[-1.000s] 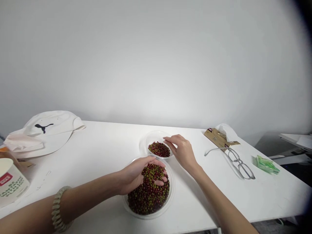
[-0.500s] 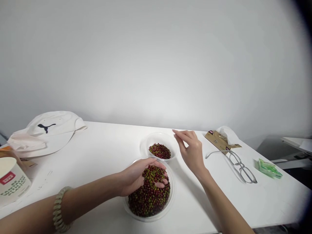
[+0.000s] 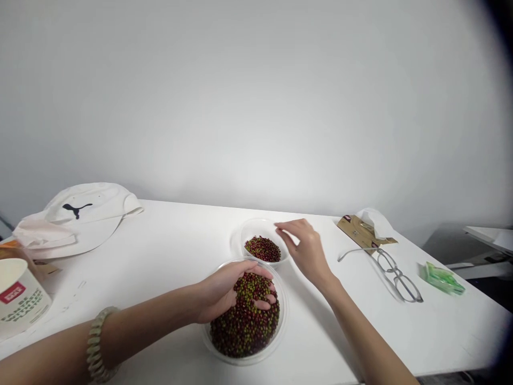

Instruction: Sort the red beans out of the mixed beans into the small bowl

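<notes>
A clear round bowl [image 3: 282,329] near the table's front holds many small red and green beans [image 3: 244,337]. My left hand [image 3: 230,291] lies palm up over it, cupped around a heap of these beans, its fingertips among those in the bowl. Behind it stands a second clear bowl [image 3: 249,227] with a smaller pile of red and green beans [image 3: 263,249]. My right hand [image 3: 302,248] is over the right rim of this rear bowl, thumb and forefinger pinched together; whatever is between the fingertips is too small to make out.
On the white table [image 3: 176,235], a white cap [image 3: 96,208] and a paper cup [image 3: 20,299] are at the left. Glasses [image 3: 396,272], a brown tissue pack [image 3: 356,232] and a green packet [image 3: 443,278] lie at the right. A wall stands behind.
My right hand has moved left and slightly down, from beside the rear bowl to over its right rim, still pinched. My left hand has stayed in place.
</notes>
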`<state>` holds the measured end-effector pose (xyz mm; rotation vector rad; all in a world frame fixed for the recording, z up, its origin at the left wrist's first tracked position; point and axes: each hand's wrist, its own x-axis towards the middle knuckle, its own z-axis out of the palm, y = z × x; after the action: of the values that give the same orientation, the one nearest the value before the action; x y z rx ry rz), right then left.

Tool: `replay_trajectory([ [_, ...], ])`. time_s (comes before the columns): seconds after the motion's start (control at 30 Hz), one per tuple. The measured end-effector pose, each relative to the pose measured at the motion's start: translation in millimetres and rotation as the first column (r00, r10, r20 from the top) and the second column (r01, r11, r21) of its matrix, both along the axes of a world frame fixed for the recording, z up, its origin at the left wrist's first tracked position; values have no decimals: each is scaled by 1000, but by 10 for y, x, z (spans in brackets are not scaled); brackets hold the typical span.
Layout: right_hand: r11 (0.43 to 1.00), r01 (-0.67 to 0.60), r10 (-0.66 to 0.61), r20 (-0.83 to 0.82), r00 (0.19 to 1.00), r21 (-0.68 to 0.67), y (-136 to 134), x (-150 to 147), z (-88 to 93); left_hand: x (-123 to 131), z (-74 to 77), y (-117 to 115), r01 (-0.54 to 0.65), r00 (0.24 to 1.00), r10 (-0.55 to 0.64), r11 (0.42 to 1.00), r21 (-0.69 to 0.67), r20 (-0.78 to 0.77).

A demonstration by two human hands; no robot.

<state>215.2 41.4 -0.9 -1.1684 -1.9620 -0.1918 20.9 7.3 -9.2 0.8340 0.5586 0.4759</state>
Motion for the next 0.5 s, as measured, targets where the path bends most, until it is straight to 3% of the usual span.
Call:
replay_trajectory([
  [0.1,998,-38,40,56,998,-45,6,-20,-25,5,18,4,-6,1000,6,1000,13,-14],
  [0.23,997,19,-11,-102,995,72,-38,-32,30,7,24,-2,-8,1000,9,1000,16,-4],
  [0.3,998,-3,12,-127,992,68,-74,-46,67,5,21,-1,-14,1000,14,1000,9,5],
  [0.4,977,-190,184,-67,981,-95,-163,-91,123,8,18,7,-16,1000,16,1000,2,1],
  [0.5,858,-409,427,-12,904,-311,-294,-158,194,22,15,16,-21,1000,21,1000,-10,10],
])
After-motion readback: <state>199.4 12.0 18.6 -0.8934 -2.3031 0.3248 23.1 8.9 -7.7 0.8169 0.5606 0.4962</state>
